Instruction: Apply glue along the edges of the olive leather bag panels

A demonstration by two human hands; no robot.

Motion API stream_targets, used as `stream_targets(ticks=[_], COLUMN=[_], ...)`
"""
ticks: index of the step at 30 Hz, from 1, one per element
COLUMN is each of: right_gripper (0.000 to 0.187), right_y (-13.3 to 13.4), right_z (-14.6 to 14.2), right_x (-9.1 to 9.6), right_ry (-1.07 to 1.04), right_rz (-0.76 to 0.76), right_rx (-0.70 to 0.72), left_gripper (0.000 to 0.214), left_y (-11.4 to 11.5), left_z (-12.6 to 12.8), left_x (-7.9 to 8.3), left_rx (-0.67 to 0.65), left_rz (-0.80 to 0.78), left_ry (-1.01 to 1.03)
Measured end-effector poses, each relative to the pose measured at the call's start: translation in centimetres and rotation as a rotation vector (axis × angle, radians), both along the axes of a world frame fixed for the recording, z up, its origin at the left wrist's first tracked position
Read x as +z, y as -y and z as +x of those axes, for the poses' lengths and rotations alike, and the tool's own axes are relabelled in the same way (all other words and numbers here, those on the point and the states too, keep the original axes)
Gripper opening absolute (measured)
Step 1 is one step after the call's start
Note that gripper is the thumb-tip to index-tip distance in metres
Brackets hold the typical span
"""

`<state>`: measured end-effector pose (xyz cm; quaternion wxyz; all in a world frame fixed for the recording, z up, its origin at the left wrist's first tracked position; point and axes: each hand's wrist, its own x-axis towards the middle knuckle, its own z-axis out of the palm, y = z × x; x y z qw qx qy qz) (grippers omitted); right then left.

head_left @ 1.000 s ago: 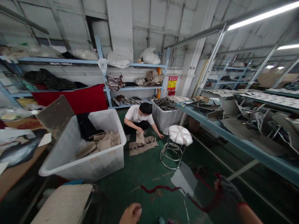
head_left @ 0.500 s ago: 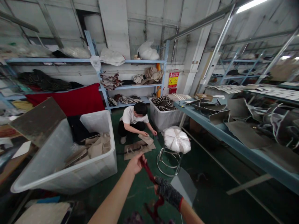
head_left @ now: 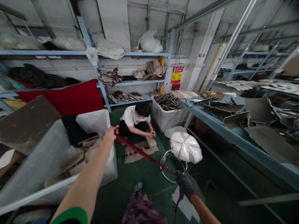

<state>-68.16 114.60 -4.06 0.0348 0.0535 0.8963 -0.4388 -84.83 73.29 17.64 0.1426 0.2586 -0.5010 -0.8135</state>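
My left hand [head_left: 110, 133] is bare and stretched far out, its fingers pinched on one end of a dark red strip [head_left: 142, 154]. The strip runs taut down to my right hand [head_left: 184, 184], which wears a dark knit glove with a red cuff and is closed on the strip's other part. A short tail of the strip hangs below the glove. A purple patterned bundle [head_left: 143, 210] lies just beneath my arms at the bottom of the view.
A large clear plastic bin [head_left: 56, 161] with tan cut pieces stands at left. A person [head_left: 137, 119] crouches on the green floor sorting tan pieces [head_left: 140, 149]. A white-cushioned metal stool [head_left: 184, 147] stands ahead. A blue table [head_left: 235, 137] with grey pieces runs along the right; shelves line the back.
My left arm has stretched out and up, pulling the red strip taut between both hands. My right hand has dropped lower right. The view has tilted down and left.
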Motion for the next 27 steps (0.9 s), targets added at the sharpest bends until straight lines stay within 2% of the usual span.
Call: stream_targets(ticks=[2,5,10,14,17,20,23,25,27], right_gripper=[0.019,0.014,0.032,0.040,0.040,0.038,0.037,0.038,0.037], right_y=[0.6,2.7,6.7,8.7,9.5,9.9,10.1,10.0,9.8], right_z=[-4.5,-12.1,-24.8,-32.7,-37.0,-40.3,-42.8,-44.3,-46.0], right_x=[0.1,0.3,1.7,3.6,4.9,6.0,7.0,7.5,8.0], right_ry=[-0.034,-0.062,-0.102,-0.104,-0.088,-0.047,-0.009,0.023,0.059], right_rz=[0.102,0.192,0.275,0.325,0.388,0.555,0.731,0.753,0.721], right_rx=[-0.042,-0.072,-0.120,-0.196,-0.229,-0.187,-0.049,-0.003,-0.051], left_gripper=[0.014,0.010,0.005,0.014,0.023,0.030,0.031,0.030,0.026], left_y=[2.2,5.1,9.6,12.3,14.1,16.9,20.7,23.5,26.1], left_z=[-4.1,-10.5,-20.3,-26.1,-29.1,-31.1,-31.9,-31.7,-31.0], left_x=[-0.2,-1.6,-5.2,-8.0,-9.6,-10.5,-10.5,-10.1,-9.5], left_rx=[-0.006,-0.019,0.025,0.027,0.065,0.178,0.332,0.422,0.500], left_rz=[-0.033,-0.088,-0.170,-0.194,-0.216,-0.262,-0.326,-0.364,-0.395], left_ry=[0.019,0.039,0.063,0.100,0.132,0.182,0.242,0.278,0.310])
